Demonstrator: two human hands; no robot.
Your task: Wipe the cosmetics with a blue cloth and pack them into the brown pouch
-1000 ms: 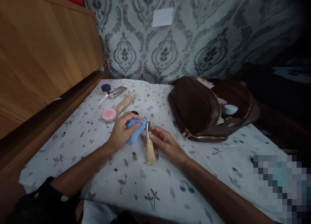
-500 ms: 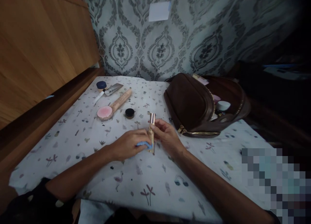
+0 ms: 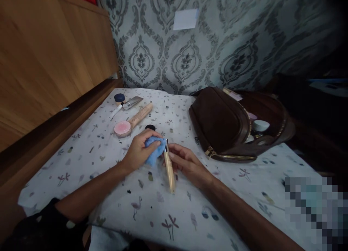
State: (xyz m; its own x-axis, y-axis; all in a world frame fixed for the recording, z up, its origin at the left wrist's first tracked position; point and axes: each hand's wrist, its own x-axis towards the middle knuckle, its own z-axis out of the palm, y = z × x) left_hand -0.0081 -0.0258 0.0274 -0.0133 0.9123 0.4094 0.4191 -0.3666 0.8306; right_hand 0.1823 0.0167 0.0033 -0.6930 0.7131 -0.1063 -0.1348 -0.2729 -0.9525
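Observation:
My left hand (image 3: 140, 149) is closed on a blue cloth (image 3: 154, 152) and presses it against the cap end of a slim beige cosmetic tube (image 3: 169, 168). My right hand (image 3: 185, 162) grips that tube at its middle, its fingers curled round it. The tube's far end points toward the wall and its near end toward me. Both hands are just above the patterned white table cover (image 3: 152, 211), near the middle of the table.
A brown pouch (image 3: 225, 124) lies open at the right, with small jars inside. Behind my left hand lie a pink round compact (image 3: 122, 128), a long beige tube (image 3: 140, 115), a small black jar (image 3: 150, 127), a blue-capped item (image 3: 119, 98) and a silver tube (image 3: 132, 102). A wooden headboard (image 3: 49, 69) runs along the left.
My left hand has moved the blue cloth from the lower part of the tube up to its cap end. The right hand has tilted the tube down a little.

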